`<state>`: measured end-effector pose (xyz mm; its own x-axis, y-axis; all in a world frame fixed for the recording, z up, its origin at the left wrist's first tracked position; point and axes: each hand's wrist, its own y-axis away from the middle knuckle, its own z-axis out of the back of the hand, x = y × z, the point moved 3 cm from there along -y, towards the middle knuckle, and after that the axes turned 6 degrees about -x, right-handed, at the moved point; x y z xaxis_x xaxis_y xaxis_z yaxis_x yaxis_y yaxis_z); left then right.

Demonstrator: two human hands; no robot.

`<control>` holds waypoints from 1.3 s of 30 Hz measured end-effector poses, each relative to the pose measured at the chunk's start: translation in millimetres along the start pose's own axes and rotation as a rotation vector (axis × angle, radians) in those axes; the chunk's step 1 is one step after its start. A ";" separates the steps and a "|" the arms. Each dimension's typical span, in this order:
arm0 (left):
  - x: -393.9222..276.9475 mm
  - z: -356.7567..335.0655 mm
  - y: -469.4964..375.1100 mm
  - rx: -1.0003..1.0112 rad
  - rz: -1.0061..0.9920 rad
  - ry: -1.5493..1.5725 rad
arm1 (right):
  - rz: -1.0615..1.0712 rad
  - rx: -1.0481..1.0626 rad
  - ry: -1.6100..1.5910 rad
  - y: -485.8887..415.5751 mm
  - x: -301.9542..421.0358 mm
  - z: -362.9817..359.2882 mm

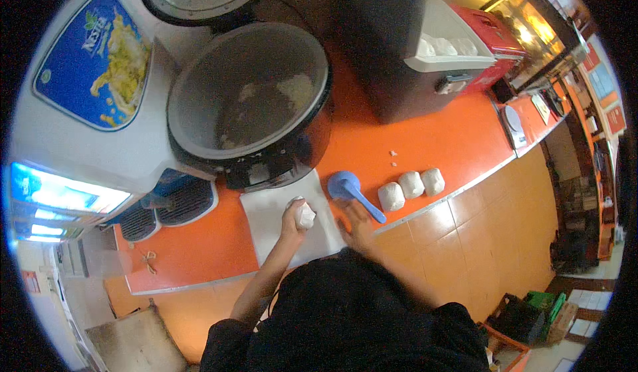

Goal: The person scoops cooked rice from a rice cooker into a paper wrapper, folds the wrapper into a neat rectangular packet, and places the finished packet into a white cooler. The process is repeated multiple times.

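My left hand (pixel 290 225) grips a small white paper-wrapped bundle (pixel 305 217) above a stack of white paper sheets (pixel 271 222). My right hand (pixel 358 225) is blurred, its fingers apart and nothing seen in them. It hovers over the right side of the paper, close to a blue plastic scoop (pixel 343 183) whose handle slants towards the counter's front edge. Right of the scoop, three similar white bundles (pixel 411 185) stand in a row. Behind the paper is a large, uncovered rice cooker (pixel 199 142), with some rice (pixel 296 92) inside.
All this is on an orange counter (pixel 214 252) with a metal front edge. A blue-fronted drink dispenser (pixel 94 68) stands left. At the back right, a dark container (pixel 384 48) has more white bundles (pixel 446 47) in its pale opening. Farther right is a small scale (pixel 513 122).
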<state>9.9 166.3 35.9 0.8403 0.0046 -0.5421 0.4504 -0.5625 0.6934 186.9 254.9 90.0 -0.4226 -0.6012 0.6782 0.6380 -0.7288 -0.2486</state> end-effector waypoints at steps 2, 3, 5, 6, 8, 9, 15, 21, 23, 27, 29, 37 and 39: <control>15.4 9.3 -16.7 -0.077 -0.126 -0.398 | 0.023 -0.320 0.335 -2.4 -19.2 14.2; 29.2 9.7 -24.9 -0.121 -0.160 -0.539 | -0.080 -0.223 0.340 -6.9 -31.8 13.2; 58.8 4.9 -38.4 -0.167 -0.280 -0.795 | -0.296 -0.030 0.349 -14.8 -52.5 12.1; 76.6 0.0 -44.3 -0.100 -0.228 -0.763 | -0.311 -0.074 0.252 -18.8 -56.3 15.9; 106.0 -24.2 -58.9 -0.019 -0.231 -0.887 | -0.386 -0.167 0.056 -27.4 -58.5 26.9; 120.5 -33.6 -60.7 -0.004 -0.143 -0.988 | -0.382 -0.263 0.029 -30.6 -56.0 39.0; 164.2 -101.6 -63.9 0.041 -0.199 -1.138 | -0.282 -0.638 -0.356 -74.9 -12.7 160.4; 190.1 -74.1 -96.7 0.018 -0.035 -0.912 | -0.026 -0.341 -0.527 -162.7 104.2 230.9; 180.5 -67.3 -99.6 0.021 0.018 -0.825 | 0.034 -0.217 -0.375 -195.8 143.9 232.5; 93.1 -65.6 -58.2 0.192 0.031 -0.779 | 0.464 -0.207 0.191 -284.8 204.5 203.7; 24.1 -55.8 -11.4 0.504 0.006 -0.637 | 0.481 -0.045 0.462 -329.0 214.3 172.4; -121.3 -33.7 121.4 0.075 -1.482 -0.973 | 0.743 0.403 0.934 -427.8 183.3 -28.6; -130.9 -27.8 125.4 -0.055 -1.649 -1.046 | 0.612 0.457 0.874 -435.3 168.5 -56.3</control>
<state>-35.3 118.2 207.1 -0.8161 -0.0106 -0.5778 0.5049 -0.4995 -0.7040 -198.3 452.4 273.5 -0.1497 -0.9634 -0.2223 0.9870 -0.1589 0.0239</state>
